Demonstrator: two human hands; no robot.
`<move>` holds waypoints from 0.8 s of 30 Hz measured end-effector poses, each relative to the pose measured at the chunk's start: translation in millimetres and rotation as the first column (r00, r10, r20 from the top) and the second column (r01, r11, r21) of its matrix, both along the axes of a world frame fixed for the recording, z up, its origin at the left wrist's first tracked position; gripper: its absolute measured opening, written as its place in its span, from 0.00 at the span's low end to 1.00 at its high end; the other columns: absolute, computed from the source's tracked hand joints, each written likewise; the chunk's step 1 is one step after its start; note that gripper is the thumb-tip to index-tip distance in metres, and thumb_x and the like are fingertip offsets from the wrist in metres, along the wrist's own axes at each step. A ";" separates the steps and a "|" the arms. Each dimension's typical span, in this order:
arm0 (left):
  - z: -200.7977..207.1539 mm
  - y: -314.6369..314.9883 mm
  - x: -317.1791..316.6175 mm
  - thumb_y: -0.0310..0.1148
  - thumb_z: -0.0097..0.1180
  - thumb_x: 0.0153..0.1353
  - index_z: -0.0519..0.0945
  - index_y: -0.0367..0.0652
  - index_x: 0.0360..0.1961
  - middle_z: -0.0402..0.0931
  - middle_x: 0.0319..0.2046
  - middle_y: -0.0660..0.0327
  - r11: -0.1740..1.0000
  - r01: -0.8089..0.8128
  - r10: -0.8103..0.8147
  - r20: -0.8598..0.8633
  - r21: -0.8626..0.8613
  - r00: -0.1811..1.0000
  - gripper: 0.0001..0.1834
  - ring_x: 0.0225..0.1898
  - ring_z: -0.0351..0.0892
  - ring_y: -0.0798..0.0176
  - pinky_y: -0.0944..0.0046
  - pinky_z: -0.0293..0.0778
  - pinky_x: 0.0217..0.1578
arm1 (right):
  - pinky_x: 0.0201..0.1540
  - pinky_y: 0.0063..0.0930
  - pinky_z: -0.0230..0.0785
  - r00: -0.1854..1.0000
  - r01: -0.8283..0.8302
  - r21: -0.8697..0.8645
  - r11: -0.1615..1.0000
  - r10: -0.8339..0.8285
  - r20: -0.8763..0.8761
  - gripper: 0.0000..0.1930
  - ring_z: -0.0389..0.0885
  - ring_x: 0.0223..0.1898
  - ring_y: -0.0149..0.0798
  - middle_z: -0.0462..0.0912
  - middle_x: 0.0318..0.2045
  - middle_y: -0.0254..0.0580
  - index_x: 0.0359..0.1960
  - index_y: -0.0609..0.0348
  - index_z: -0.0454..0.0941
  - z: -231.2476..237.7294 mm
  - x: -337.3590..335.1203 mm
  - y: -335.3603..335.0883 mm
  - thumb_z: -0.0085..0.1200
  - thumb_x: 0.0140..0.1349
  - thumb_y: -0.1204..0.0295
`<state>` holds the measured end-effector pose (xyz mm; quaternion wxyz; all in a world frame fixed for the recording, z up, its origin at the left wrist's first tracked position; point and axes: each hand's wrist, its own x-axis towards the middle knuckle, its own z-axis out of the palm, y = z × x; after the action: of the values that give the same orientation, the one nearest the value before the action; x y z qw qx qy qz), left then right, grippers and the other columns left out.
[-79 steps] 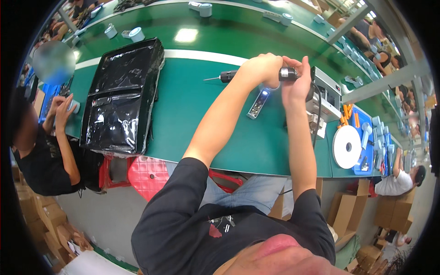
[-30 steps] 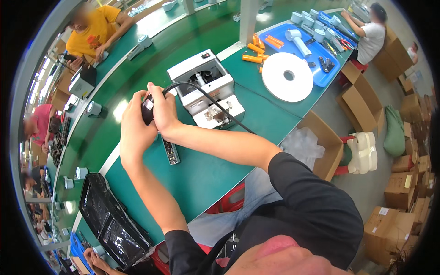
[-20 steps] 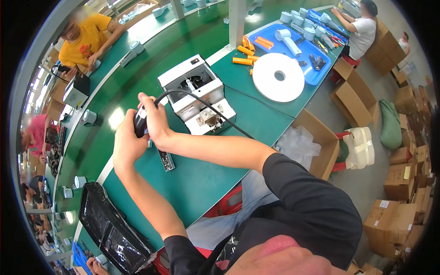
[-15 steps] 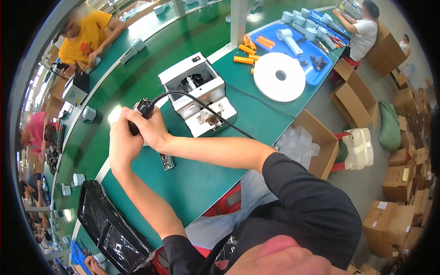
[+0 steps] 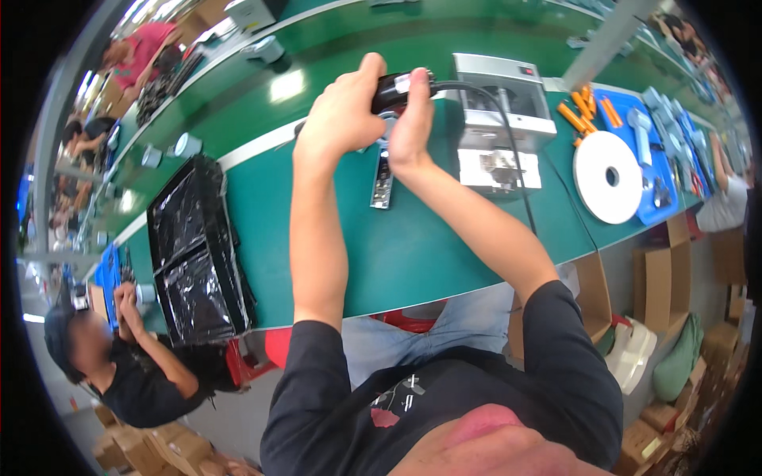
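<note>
My left hand (image 5: 341, 115) is closed around a black corded hand tool (image 5: 390, 93), which looks like an electric screwdriver. My right hand (image 5: 411, 127) grips the cable end of it, thumb pressed near the cord. A dark tip shows past the left hand's far side. Below the hands, a narrow strip-shaped part with small components (image 5: 382, 181) lies on the green table, beside a light-blue piece (image 5: 387, 127) that the hands partly hide. The black cable (image 5: 508, 119) arches right, over a white box-shaped machine (image 5: 502, 135) with an open top.
At the left lies a black plastic-wrapped bundle (image 5: 194, 246). To the right are a white reel (image 5: 587, 178), orange cylinders (image 5: 573, 119) and a blue tray (image 5: 663, 208) of parts. A co-worker (image 5: 127, 357) sits at the left; cardboard boxes (image 5: 663, 289) stand on the floor at right.
The view has swung, so the machine and reel now appear farther right. Both hands still hold the tool; the strip-shaped part and light-blue piece beneath them show more.
</note>
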<state>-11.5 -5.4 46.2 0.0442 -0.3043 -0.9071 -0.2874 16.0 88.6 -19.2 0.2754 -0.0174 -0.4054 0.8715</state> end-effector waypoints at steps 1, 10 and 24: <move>-0.7 0.6 -0.2 0.16 0.54 0.42 0.71 0.39 0.44 0.79 0.30 0.41 1.000 -0.009 0.009 -0.001 0.004 1.000 0.23 0.37 0.77 0.31 0.43 0.69 0.34 | 0.39 0.26 0.67 0.999 0.013 0.044 0.999 -0.012 -0.031 0.26 0.74 0.36 0.27 0.79 0.33 0.33 0.37 0.61 0.75 -0.9 1.9 0.0 0.43 0.79 0.47; -0.8 -8.6 -7.4 0.19 0.58 0.43 0.78 0.40 0.43 0.83 0.34 0.46 0.997 -0.058 0.057 -0.016 -0.043 0.998 0.21 0.38 0.83 0.38 0.46 0.77 0.36 | 0.52 0.34 0.70 0.993 0.119 0.485 0.867 -0.103 -0.059 0.18 0.78 0.46 0.35 0.82 0.45 0.41 0.50 0.64 0.78 -24.8 9.4 3.3 0.38 0.73 0.65; 7.6 -15.6 0.5 0.17 0.57 0.43 0.78 0.38 0.43 0.82 0.32 0.44 0.994 -0.111 0.111 -0.010 0.009 0.994 0.21 0.36 0.82 0.38 0.47 0.77 0.34 | 0.62 0.50 0.64 0.958 0.211 0.960 -0.183 -0.157 -0.240 0.15 0.79 0.51 0.53 0.83 0.46 0.50 0.45 0.62 0.83 -25.7 4.2 4.1 0.64 0.57 0.69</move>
<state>-11.0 -20.9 53.8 0.0663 -0.2548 -0.9211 -0.2868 20.2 92.7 -44.8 0.3219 0.1539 -0.9100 0.2113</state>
